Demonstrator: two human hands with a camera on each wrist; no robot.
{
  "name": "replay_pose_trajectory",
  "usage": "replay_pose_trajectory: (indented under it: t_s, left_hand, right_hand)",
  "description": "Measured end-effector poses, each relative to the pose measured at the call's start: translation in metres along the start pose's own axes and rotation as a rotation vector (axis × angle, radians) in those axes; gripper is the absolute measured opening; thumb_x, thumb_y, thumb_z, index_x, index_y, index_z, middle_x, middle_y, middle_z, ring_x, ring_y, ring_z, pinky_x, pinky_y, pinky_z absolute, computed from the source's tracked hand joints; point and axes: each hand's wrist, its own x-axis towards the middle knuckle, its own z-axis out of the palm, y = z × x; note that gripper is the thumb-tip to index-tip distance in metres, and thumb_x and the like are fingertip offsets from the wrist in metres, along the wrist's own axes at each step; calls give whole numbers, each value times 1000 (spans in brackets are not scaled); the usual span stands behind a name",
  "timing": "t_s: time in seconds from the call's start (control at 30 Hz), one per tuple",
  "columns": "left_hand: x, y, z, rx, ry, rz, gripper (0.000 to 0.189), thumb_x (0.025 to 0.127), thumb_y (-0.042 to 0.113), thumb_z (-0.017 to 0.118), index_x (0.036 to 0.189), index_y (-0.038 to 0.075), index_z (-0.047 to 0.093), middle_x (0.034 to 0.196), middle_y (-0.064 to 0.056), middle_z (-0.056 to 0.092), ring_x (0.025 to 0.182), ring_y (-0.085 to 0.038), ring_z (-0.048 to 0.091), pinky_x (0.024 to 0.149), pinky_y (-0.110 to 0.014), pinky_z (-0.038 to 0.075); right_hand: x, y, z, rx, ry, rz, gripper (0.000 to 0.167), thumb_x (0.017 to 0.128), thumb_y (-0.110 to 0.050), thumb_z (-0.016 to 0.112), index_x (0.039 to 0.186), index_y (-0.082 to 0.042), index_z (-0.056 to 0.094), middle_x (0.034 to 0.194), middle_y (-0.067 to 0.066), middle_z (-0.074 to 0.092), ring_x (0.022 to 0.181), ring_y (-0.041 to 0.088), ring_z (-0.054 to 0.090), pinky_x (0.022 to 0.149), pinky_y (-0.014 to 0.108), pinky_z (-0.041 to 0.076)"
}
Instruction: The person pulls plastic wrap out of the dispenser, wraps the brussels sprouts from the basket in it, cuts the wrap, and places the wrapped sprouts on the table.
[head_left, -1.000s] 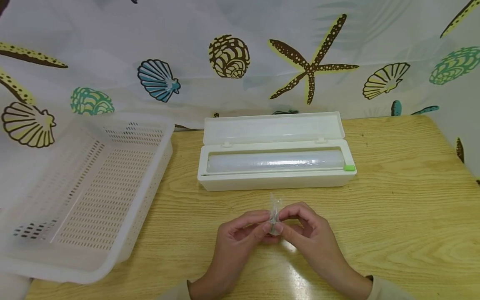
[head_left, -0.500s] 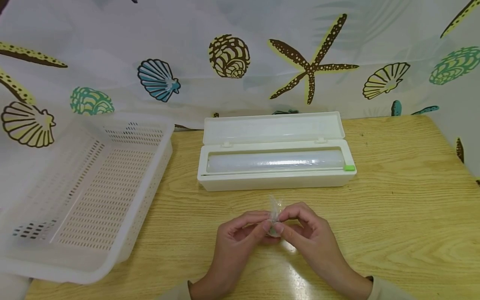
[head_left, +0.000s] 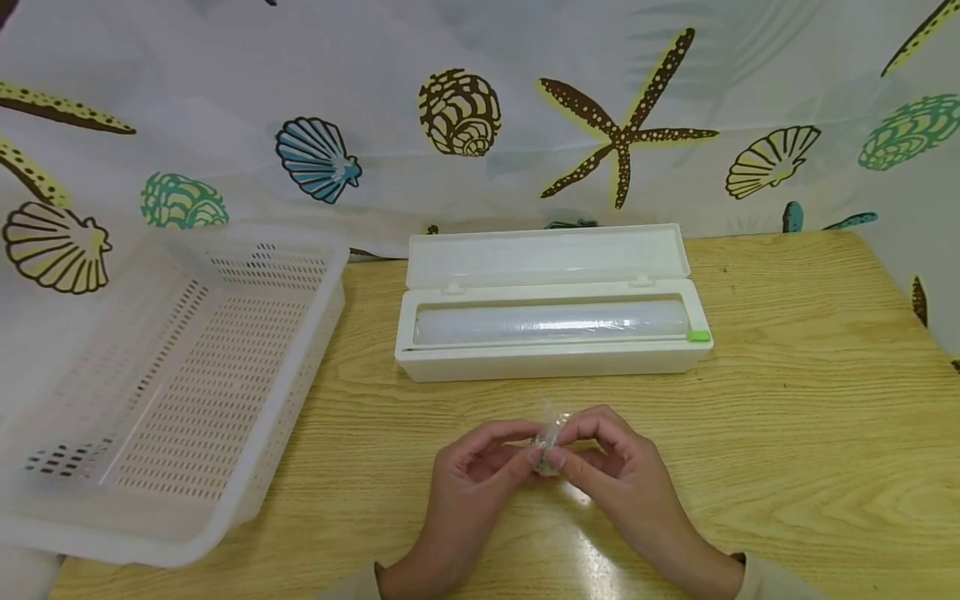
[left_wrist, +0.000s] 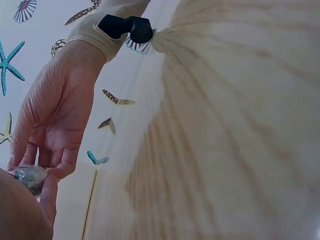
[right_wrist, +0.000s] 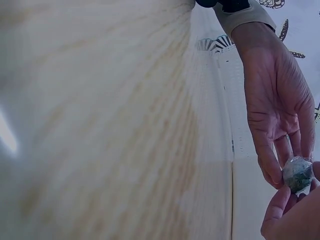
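Observation:
Between both hands is a small round object wrapped in clear plastic film [head_left: 549, 454], dark greenish inside in the right wrist view [right_wrist: 298, 176]. What it is under the film I cannot tell. My left hand [head_left: 474, 479] pinches it from the left with thumb and fingers. From the right, the thumb and fingertips of my right hand [head_left: 628, 475] pinch the film. A loose tuft of film stands up beyond the fingertips. Behind the hands lies a white plastic wrap box [head_left: 551, 364], lid raised, with a roll of cling film [head_left: 551, 322] inside.
At the left stands a white perforated basket [head_left: 288, 392]. A green slider [head_left: 698, 336] sits at the box's right end. The wooden table [head_left: 810, 433] backs onto a curtain [head_left: 397, 192] printed with shells and starfish.
The wrapped object turns slightly in the fingertips, and the upright tuft of film gets lower and folds over toward the right hand. Hands, box and basket hold their places.

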Motion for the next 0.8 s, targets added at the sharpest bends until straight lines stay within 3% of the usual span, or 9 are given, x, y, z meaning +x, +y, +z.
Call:
replay_pose_trajectory:
  t_s: [0.13,0.27,0.37,0.53,0.63,0.8]
  left_hand:
    - [0,1,1,23,3,-40,30,101,-1,76,131,-6,71,124,-23,74,108,-26,76,94,-39,64]
    - [1,-1,0,27,-21,-24,29,101,-2,76,129,-8,71,123,-26,73,108,-24,75,97,-36,62]
    - [1,-2,0,26,-31,-18,29,101,-4,76,129,-9,71,126,-26,72,113,-27,74,100,-38,61]
    - [0,1,-1,36,-30,-76,32,101,-1,77,133,-5,72,132,-21,72,115,-28,74,99,-41,61]
    - [-1,1,-2,4,-62,-102,35,104,0,74,137,-6,68,131,-25,70,105,-28,77,93,-47,64]
    - [-1,-4,-2,-62,-140,-75,36,108,0,67,142,-10,61,128,-35,67,95,-29,80,88,-54,64]
  right_hand:
    - [0,-1,0,21,2,29,17,99,1,79,114,1,70,122,20,63,100,28,73,89,37,65]
    - [0,-1,0,2,20,30,21,98,2,80,117,3,70,121,19,66,104,27,72,90,35,64]
    - [1,0,-1,-7,31,27,22,98,3,79,117,4,69,122,18,67,110,24,70,91,34,64]
    - [2,1,0,-11,34,34,22,99,3,78,118,4,69,122,15,69,111,22,69,91,34,64]
    - [2,1,0,-20,33,44,20,100,2,78,117,4,69,122,14,69,111,22,69,91,33,64]
    - [1,1,-1,-29,32,55,22,101,0,77,120,5,69,121,11,69,110,23,69,90,32,63]
